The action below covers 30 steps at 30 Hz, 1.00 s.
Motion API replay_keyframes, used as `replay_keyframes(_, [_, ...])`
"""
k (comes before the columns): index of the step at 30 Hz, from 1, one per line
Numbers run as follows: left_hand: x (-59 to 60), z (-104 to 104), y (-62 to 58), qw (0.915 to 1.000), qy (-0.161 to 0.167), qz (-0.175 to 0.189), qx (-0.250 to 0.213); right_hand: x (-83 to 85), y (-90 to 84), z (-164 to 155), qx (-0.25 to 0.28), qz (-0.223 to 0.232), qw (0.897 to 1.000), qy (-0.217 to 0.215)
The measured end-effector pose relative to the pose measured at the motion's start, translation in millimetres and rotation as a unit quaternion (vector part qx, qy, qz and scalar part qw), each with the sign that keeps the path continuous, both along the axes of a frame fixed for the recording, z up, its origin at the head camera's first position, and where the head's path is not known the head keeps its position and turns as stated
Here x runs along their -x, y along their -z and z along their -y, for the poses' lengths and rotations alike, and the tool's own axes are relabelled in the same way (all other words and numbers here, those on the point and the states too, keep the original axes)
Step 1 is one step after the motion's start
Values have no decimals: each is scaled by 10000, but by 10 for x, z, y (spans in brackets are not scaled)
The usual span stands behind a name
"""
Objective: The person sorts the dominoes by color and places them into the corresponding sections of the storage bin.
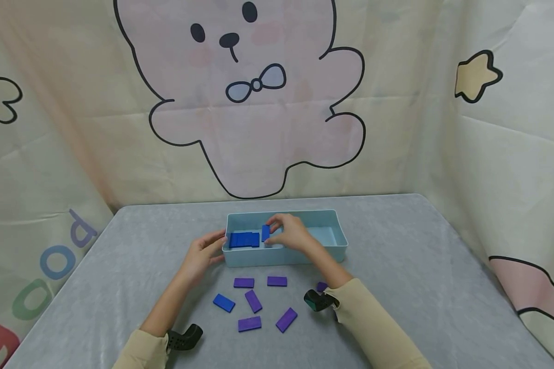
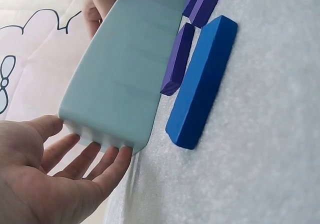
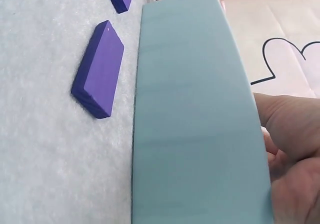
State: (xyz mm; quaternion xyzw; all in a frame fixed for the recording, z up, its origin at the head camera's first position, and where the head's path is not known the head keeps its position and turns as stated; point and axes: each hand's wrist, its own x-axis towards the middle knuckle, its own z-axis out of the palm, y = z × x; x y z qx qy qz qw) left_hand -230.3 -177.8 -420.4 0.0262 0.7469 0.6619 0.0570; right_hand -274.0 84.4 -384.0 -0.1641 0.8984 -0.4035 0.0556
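Note:
A light blue plastic box (image 1: pixel 281 259) stands on the table, with several blue blocks (image 1: pixel 243 240) lying side by side in its left end. My right hand (image 1: pixel 290 234) reaches over the front wall and pinches another blue block (image 1: pixel 265 233) between thumb and fingers, beside that group. In the right wrist view the box wall hides this block and the fingertips. My left hand (image 1: pixel 203 252) is at the box's left end; in the left wrist view its spread fingers (image 2: pixel 92 154) touch the end wall and the thumb lies at the rim.
In front of the box lie a loose blue block (image 1: pixel 224 303) and several purple blocks (image 1: pixel 249 324), at varied angles. One purple block (image 1: pixel 321 286) is partly covered by the right forearm. Printed cloth (image 1: pixel 388 154) hangs behind the grey table (image 1: pixel 397 246) and along both sides.

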Motion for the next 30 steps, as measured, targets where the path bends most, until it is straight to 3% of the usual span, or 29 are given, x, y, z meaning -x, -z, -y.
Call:
replay_keyframes(10, [-5,-5,-5,10000,-5,3,-14,9,18,111,-540,-76,9985,-74])
replay_keyframes(18, [-13,-4,-9,10000,15,27,-5,21,16,234,-1059,21,9938,332])
replay_keyframes(30, [-3,0,-1,10000,-18,0,14,78,50,384,-1919,121,9769,934])
